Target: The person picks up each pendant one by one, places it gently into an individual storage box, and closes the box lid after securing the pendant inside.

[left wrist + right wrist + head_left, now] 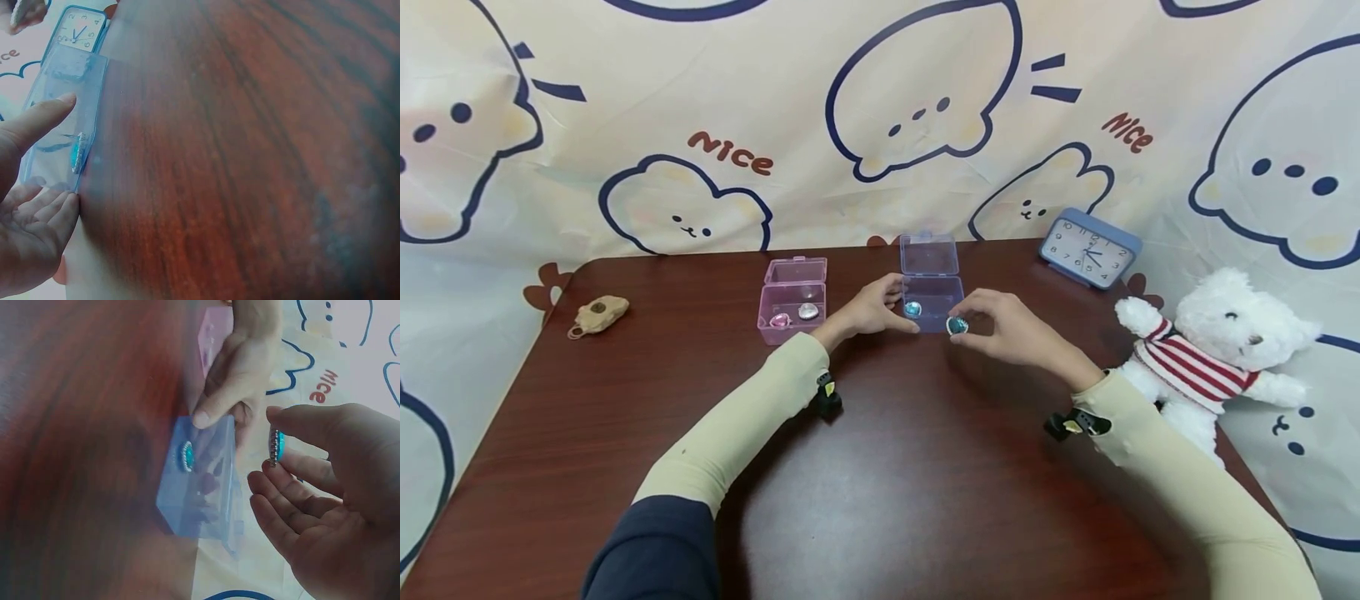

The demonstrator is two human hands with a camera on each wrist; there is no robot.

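My right hand pinches a teal gem with a beaded silver rim between thumb and index finger, just off the front right corner of a clear blue plastic box. The box's lid stands raised at the back. Inside at the left lies another blue-teal gem, seen through the wall in both wrist views. My left hand holds the box at its left side, thumb at the front; some of its fingertips are hidden behind the box in the right wrist view.
A lidded pink plastic box, lid raised, holds a pink gem and a silvery white one. A blue clock and a white teddy bear are at the right. A small beige object lies far left. Patterned cloth hangs behind the table.
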